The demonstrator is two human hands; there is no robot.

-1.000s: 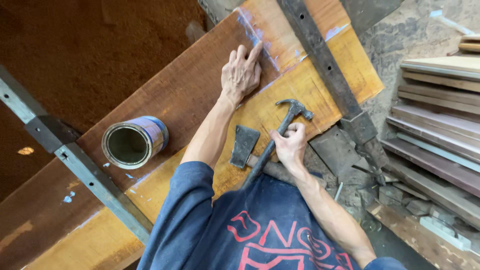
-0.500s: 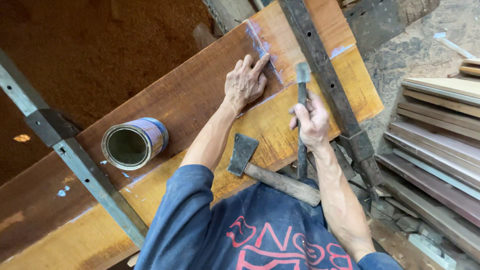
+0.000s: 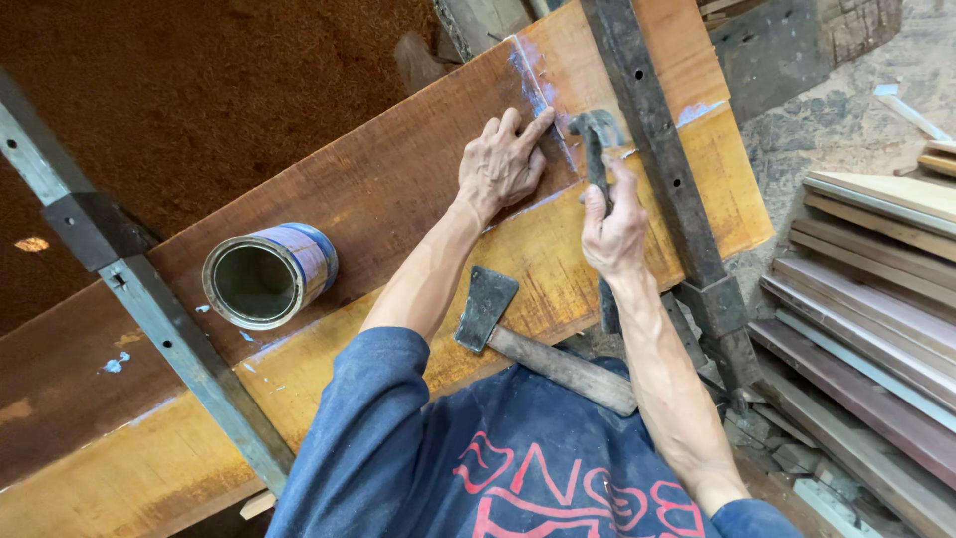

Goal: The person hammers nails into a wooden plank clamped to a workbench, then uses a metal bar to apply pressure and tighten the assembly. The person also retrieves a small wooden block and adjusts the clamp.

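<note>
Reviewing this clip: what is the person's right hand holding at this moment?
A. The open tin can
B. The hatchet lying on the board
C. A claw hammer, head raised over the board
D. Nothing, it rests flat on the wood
C: the right hand grips the handle of a claw hammer, while the hatchet lies untouched on the board and the tin can stands apart to the left.

Hammer lifted from beside the hatchet up to the board joint

A second ago the right hand [image 3: 614,231] gripped the claw hammer [image 3: 597,149] low, beside the hatchet [image 3: 518,334]; it has since carried it up, head now just beside the left hand [image 3: 503,164] fingertips. The left hand has slid slightly down the dark board [image 3: 349,199] toward the seam.
</note>
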